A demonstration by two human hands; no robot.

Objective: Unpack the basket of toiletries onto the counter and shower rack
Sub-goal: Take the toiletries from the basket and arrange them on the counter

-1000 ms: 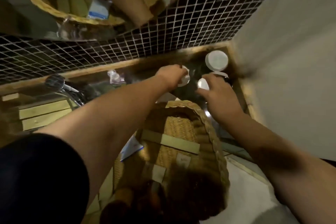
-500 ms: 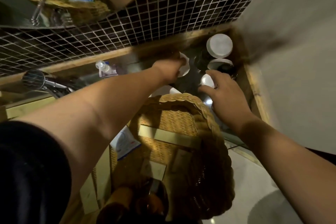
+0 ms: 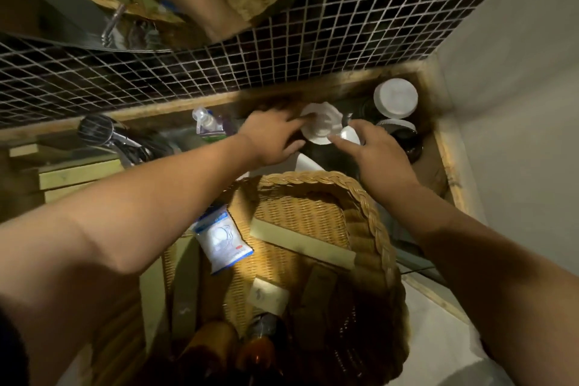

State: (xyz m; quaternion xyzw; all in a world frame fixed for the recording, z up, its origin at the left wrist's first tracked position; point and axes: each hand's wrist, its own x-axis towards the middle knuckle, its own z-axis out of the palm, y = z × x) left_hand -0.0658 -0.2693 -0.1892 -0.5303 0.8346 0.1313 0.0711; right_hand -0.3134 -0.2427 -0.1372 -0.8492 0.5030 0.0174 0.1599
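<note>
Fingers: my left hand [image 3: 271,138] pinches the white scalloped dish [image 3: 320,127] at its rim, centre frame; right hand [image 3: 377,150] pinches a small white cap [image 3: 350,136].
Dish: I judge it light, stiff, maybe brittle; rim grip suits.
Basket [image 3: 326,178]: below centre, packets inside.

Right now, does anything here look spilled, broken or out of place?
Nothing looks spilled or broken. The white-and-blue packet lies askew against the wicker basket's left wall; the picture is too dim and blurred to judge finer damage.

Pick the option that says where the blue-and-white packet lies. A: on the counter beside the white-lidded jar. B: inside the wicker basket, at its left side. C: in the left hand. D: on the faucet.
B: the blue-and-white packet lies inside the wicker basket at its left side, while both hands are up at the counter.
</note>
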